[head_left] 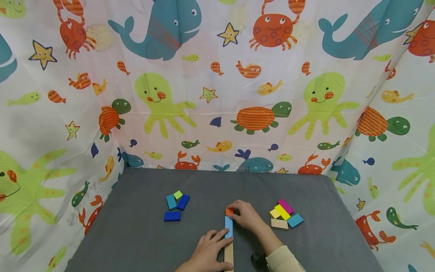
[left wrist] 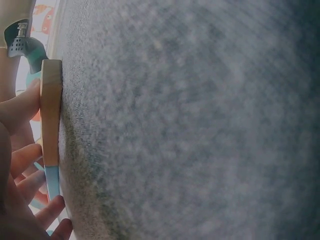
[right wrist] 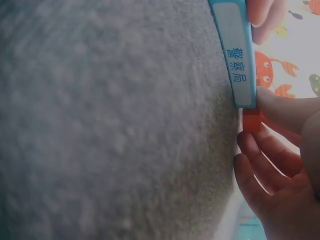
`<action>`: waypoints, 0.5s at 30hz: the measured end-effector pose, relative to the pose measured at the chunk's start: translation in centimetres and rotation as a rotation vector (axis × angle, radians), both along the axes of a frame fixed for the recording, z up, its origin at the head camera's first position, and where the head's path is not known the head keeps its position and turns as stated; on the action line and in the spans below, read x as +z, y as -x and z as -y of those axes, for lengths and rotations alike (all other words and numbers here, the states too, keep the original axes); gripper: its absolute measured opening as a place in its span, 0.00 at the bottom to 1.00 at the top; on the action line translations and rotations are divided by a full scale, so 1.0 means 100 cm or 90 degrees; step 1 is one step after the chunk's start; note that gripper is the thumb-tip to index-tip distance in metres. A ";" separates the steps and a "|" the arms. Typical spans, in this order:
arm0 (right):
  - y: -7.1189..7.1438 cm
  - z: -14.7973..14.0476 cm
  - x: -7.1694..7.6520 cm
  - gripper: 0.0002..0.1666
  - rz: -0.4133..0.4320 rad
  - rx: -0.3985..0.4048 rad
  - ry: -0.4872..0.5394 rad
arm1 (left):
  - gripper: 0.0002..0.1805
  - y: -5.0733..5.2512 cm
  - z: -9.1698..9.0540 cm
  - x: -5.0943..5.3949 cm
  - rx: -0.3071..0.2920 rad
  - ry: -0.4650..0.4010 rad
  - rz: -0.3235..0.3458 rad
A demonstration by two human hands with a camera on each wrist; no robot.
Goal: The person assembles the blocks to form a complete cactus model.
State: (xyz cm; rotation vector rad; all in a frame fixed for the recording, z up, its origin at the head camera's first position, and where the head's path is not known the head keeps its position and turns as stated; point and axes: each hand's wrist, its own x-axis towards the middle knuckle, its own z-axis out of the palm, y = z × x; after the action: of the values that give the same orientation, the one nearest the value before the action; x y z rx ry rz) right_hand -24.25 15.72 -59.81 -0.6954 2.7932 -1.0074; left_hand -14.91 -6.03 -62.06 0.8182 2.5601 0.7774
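In the head view a row of blocks runs away from the front edge: a plain wooden block (head_left: 229, 253), a light blue block (head_left: 229, 226), and a small orange block (head_left: 229, 212) at the far end. My left hand (head_left: 207, 249) lies along the row's left side, fingers spread, touching the wooden and light blue blocks. With thumb and fingers my right hand (head_left: 248, 216) pinches the orange block. Seen from the right wrist, the orange block (right wrist: 251, 120) sits against the end of the light blue block (right wrist: 237, 55), whose side carries printed characters.
Left of the row lie two dark blue blocks (head_left: 172, 216), a teal block (head_left: 171, 202) and a small green block (head_left: 178, 195). On the right are yellow blocks (head_left: 283, 212), a magenta block (head_left: 286, 206), a blue block (head_left: 295, 220) and a wooden block (head_left: 279, 224). A patterned curtain (head_left: 210, 83) surrounds the grey table (head_left: 142, 241).
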 end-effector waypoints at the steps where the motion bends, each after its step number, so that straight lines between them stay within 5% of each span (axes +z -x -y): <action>1: 0.000 0.000 0.000 0.16 0.003 -0.001 -0.002 | 0.40 0.000 0.000 -0.001 0.000 0.000 -0.002; 15: -0.002 0.005 0.001 0.14 -0.013 -0.003 0.001 | 0.40 0.000 0.000 -0.002 0.002 -0.007 -0.006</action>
State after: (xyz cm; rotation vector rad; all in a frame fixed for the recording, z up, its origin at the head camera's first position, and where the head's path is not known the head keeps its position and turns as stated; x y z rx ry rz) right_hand -24.01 15.21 -59.68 -0.7028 2.8129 -1.0084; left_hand -14.88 -6.06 -62.21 0.8237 2.5682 0.7901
